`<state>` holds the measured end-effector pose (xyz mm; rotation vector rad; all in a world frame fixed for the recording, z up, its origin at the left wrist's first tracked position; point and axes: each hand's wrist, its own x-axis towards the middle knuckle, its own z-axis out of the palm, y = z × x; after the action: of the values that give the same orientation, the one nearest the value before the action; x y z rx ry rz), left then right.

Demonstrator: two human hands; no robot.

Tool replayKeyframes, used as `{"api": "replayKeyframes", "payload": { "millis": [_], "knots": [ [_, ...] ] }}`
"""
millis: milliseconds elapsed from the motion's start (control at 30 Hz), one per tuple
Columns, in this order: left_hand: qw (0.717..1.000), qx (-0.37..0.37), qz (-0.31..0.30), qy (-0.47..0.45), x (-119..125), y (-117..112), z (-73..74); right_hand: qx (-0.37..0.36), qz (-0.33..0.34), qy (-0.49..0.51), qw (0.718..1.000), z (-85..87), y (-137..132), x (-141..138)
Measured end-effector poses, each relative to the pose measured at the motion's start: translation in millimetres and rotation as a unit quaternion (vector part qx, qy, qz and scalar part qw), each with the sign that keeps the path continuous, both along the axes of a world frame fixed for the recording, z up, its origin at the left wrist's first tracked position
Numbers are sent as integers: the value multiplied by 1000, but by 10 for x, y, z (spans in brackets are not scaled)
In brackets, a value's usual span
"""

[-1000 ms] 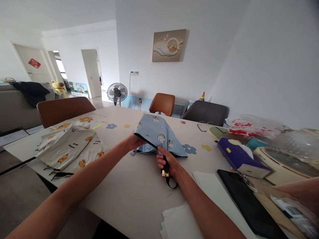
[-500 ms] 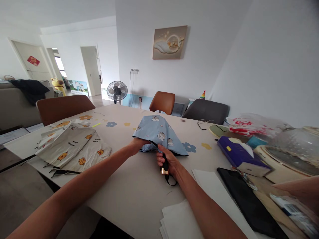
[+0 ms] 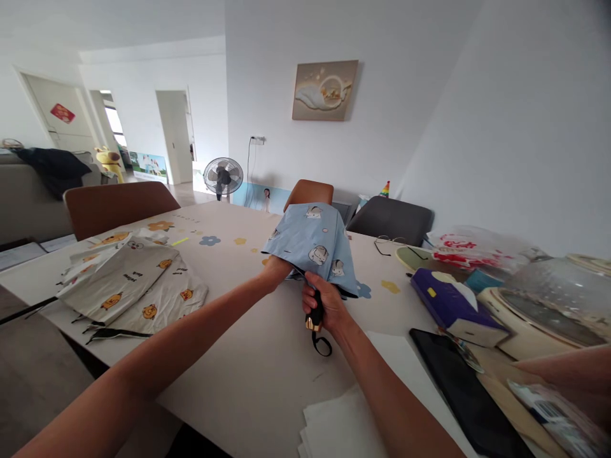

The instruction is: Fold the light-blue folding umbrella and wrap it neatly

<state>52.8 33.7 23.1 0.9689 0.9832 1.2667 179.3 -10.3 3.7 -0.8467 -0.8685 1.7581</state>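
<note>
A light blue umbrella [image 3: 310, 232] with cartoon animal prints is held over the middle of the table, its canopy loosely folded. Its black handle has a gold-coloured end and a hanging black wrist loop. My right hand [image 3: 324, 302] is closed round that handle. My left hand [image 3: 279, 270] reaches under the canopy's lower edge; the fabric hides its fingers. Left of my hands lies a second umbrella [image 3: 143, 280], cream with orange cartoon figures, loosely folded on the tabletop.
On the right are a purple tissue box [image 3: 458, 305], a black phone-like slab [image 3: 468, 388], white paper [image 3: 334, 423], a plastic bag [image 3: 477, 245] and a clear-domed appliance [image 3: 563, 305]. Another person's arm [image 3: 568, 369] rests there. Chairs [image 3: 391, 216] border the far side of the table [image 3: 229, 381].
The blue umbrella has risen and tilted slightly, showing more of its canopy. My left hand has moved right and up, deeper under the fabric. My right hand keeps its hold on the handle.
</note>
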Motion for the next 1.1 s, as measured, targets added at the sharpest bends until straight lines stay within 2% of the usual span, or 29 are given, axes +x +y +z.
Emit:
{"api": "replayKeyframes", "payload": {
  "millis": [100, 233, 333, 533, 667, 767, 933, 1000, 1100],
  "knots": [
    [999, 31, -4, 6, 79, -44, 156, 15, -16, -14, 1000, 39, 11, 21],
    [990, 63, -117, -43, 140, -71, 280, 12, -15, -10, 1000, 32, 6, 10],
    [984, 47, -159, -62, 148, -30, 232, -5, -8, 16, 1000, 12, -4, -6],
    [980, 15, -179, -88, 140, 100, 81, -60, 28, 100, 993, -33, -17, 9],
    [977, -14, -199, -80, 148, 140, 29, -58, 31, 113, 991, -77, -6, 8],
    [976, -17, -197, -87, 170, 135, -30, -52, 12, 110, 992, -119, 3, -27],
    [989, 51, -126, -65, 162, 85, -34, -45, -30, 93, 994, -169, 10, -65],
    [991, 56, -105, -64, 81, 96, 2, -38, -36, 77, 996, -174, 11, -56],
    [985, 42, -104, -134, -159, 153, 55, -22, -50, 44, 998, -170, 7, -34]
  ]
}}
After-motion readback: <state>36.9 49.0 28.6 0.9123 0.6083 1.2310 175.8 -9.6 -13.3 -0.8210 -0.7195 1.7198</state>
